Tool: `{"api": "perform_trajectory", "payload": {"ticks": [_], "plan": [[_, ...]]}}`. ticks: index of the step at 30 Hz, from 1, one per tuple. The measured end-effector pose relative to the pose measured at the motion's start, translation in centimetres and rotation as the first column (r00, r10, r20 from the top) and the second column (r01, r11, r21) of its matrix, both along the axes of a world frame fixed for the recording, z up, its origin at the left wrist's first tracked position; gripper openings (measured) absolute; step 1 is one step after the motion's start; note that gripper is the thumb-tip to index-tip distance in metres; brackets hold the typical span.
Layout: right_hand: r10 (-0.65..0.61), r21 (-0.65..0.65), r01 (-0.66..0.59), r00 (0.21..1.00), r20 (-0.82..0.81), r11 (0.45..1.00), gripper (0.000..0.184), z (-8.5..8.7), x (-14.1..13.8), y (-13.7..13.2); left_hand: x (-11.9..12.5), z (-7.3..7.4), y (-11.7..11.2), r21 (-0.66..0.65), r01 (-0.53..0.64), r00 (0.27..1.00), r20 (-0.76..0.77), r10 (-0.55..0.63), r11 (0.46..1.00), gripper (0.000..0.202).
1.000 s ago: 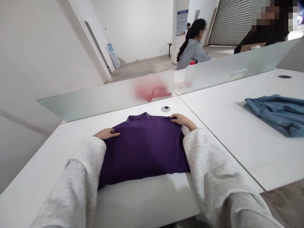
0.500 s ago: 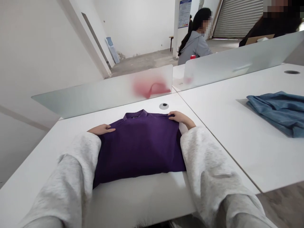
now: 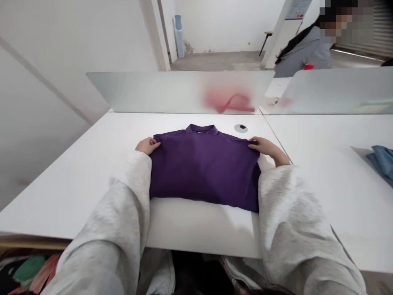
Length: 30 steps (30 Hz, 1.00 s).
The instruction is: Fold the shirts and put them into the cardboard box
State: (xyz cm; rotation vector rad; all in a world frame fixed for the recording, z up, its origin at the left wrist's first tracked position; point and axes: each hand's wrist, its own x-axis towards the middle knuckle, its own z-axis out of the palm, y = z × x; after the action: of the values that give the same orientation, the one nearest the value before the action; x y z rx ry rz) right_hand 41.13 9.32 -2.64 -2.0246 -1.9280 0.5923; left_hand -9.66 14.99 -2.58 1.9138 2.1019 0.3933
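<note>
Left hand (image 3: pixel 147 145) and right hand (image 3: pixel 268 148) close their fingers on a folded purple knit shirt's (image 3: pixel 204 166) shoulders; a slack pinch could let the cloth slip

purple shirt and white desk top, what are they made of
The purple collared shirt looks like matte knit fabric, perhaps cotton, from its soft folds. The white desk top seems laminate, from its smooth, even surface.

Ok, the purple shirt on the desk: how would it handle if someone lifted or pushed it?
Probably floppy: the purple shirt shows soft, shallow creases across its front. It likely weighs little, since it lies low and flat. Pushed, it might slide fairly easily across the smooth white desk.
</note>
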Motion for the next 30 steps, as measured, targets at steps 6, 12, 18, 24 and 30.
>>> {"api": "perform_trajectory", "payload": {"ticks": [6,12,18,24,30], "plan": [[0.06,0.16,-0.093,0.979,0.196,0.983,0.037,5.5,-2.1,-3.5,-0.8,-1.9,-0.4,0.081,-0.053,0.995,0.087,0.046,0.995,0.041],[0.474,0.077,-0.521,0.82,0.321,0.85,0.033,9.3,-13.2,-2.7,-2.6,-0.8,0.3,-0.013,-0.012,0.984,0.18,0.015,1.0,0.032],[0.713,0.104,-0.741,0.668,0.212,0.663,0.04,8.4,-25.7,3.3,-4.0,2.7,-0.8,0.123,0.221,0.912,0.325,-0.249,0.968,0.027],[0.777,0.156,-0.761,0.608,-0.166,0.629,0.062,7.0,-33.0,7.0,-3.5,5.2,-2.5,0.263,0.421,0.578,0.66,-0.48,0.868,0.034],[0.578,-0.131,-0.687,0.686,-0.442,0.714,0.04,6.4,-31.4,8.6,-3.6,3.1,-1.5,0.292,0.27,0.411,0.827,-0.384,0.917,0.033]]}}
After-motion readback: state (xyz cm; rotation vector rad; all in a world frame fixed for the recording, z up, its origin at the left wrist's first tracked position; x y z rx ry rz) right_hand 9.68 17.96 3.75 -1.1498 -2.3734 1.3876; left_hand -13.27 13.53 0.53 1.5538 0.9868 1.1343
